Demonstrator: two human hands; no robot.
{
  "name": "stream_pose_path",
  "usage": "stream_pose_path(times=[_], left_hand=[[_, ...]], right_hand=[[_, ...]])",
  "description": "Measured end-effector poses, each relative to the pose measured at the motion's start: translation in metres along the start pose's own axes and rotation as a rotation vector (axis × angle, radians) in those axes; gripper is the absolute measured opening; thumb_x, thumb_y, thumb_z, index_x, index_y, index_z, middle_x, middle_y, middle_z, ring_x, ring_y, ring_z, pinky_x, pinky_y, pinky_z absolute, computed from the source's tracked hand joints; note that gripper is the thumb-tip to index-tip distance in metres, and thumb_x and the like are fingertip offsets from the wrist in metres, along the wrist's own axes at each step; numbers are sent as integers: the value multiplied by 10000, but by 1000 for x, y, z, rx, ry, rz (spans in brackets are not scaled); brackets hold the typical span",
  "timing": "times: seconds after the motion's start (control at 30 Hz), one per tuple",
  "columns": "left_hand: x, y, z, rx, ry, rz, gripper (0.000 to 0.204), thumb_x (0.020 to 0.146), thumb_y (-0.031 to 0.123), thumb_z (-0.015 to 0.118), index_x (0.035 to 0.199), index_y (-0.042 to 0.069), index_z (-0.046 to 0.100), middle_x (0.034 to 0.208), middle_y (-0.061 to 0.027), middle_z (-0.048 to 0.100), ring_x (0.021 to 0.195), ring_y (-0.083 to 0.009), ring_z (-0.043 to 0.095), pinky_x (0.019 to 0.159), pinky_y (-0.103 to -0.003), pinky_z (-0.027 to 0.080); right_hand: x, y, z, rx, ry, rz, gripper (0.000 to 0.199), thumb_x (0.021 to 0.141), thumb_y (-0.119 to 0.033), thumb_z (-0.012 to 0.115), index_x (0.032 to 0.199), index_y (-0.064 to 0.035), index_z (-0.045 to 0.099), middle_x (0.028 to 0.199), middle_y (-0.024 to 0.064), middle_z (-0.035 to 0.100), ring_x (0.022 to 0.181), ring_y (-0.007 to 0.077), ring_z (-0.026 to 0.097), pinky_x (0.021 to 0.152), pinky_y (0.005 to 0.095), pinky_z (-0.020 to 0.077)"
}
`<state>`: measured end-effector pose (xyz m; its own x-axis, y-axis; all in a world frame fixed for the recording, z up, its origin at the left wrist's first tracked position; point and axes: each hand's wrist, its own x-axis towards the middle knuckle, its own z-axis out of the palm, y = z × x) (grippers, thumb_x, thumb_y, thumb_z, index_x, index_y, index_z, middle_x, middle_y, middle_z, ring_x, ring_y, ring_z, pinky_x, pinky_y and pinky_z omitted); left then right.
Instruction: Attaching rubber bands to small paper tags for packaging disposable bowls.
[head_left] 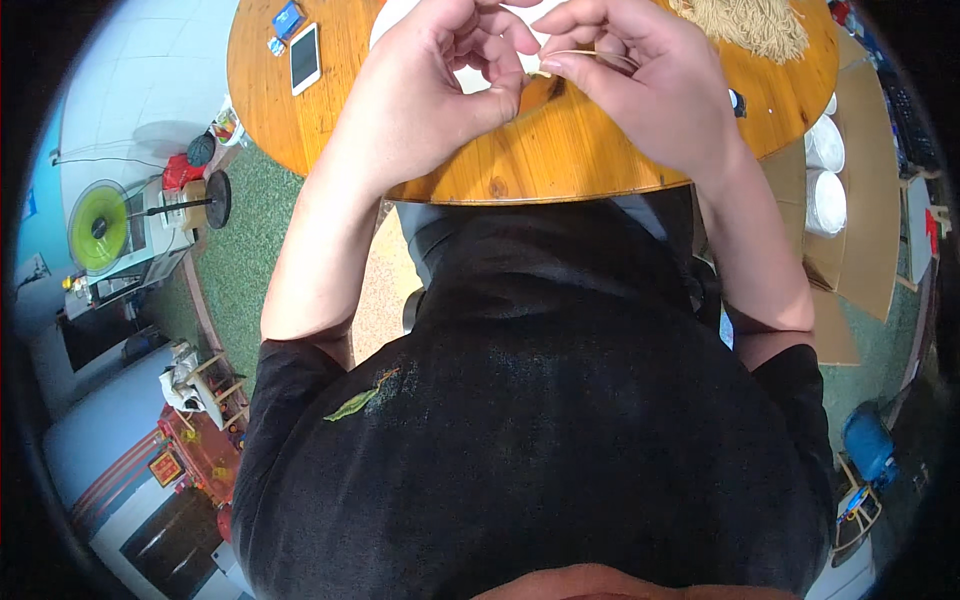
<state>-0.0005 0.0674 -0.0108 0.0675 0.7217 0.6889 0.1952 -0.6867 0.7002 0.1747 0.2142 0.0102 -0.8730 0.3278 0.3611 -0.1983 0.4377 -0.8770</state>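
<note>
Both my hands are raised together over the round wooden table (560,165). My left hand (440,85) has its fingers curled in, its fingertips pinching something small that I cannot make out. My right hand (640,75) pinches a thin pale strand (580,53) between thumb and forefinger; the strand's end reaches toward the left fingertips. Under the hands lies a white plate (470,80), mostly hidden. A heap of the same pale strands (750,25) lies on the table at the upper right.
A white phone (305,57) and a small blue packet (287,18) lie on the table's left part. An open cardboard box (860,230) with white round containers (825,170) stands at the right. A green fan (100,225) stands on the floor at left.
</note>
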Motion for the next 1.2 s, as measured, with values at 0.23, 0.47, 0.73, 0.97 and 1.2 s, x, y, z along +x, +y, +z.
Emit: stream_pose_path(times=[0.23, 0.47, 0.73, 0.97, 1.2], left_hand=[[25, 44, 14, 95, 137, -523, 644, 843, -195, 704, 1418, 26, 516, 1055, -25, 669, 954, -108, 649, 853, -254, 537], [29, 46, 6, 38, 213, -870, 578, 867, -194, 699, 1381, 12, 532, 1020, -34, 730, 932, -100, 690, 830, -255, 560], [55, 40, 13, 67, 222, -1055, 480, 884, -171, 700, 1323, -42, 554, 969, -88, 773, 830, -124, 734, 751, -253, 594], [47, 33, 8, 24, 258, -1054, 419, 886, -151, 716, 1265, -38, 577, 968, -120, 790, 845, -136, 747, 754, -252, 600], [49, 34, 11, -25, 243, -1030, 403, 900, -152, 724, 1260, -31, 589, 986, -144, 791, 854, -152, 753, 764, -256, 607]], right_hand=[[11, -11, -4, 109, -43, 109, 172, 895, 59, 768, 1062, 30, 737, 881, 0, 735, 728, 14, 585, 643, 192, 472], [17, 2, -2, 199, -10, 135, 185, 883, 50, 796, 1057, 32, 735, 907, 2, 737, 748, 17, 605, 652, 186, 489], [11, 33, -11, 124, 44, 245, 190, 887, 34, 811, 1049, 11, 713, 877, -11, 699, 769, 42, 629, 663, 213, 505], [-21, 41, 0, -581, 576, -637, 218, 805, -70, 894, 999, -93, 797, 970, 40, 727, 921, 264, 678, 870, 389, 531], [-37, 39, 22, -503, 463, -491, 183, 794, -90, 916, 951, -98, 823, 890, 45, 676, 825, 233, 638, 748, 350, 503]])
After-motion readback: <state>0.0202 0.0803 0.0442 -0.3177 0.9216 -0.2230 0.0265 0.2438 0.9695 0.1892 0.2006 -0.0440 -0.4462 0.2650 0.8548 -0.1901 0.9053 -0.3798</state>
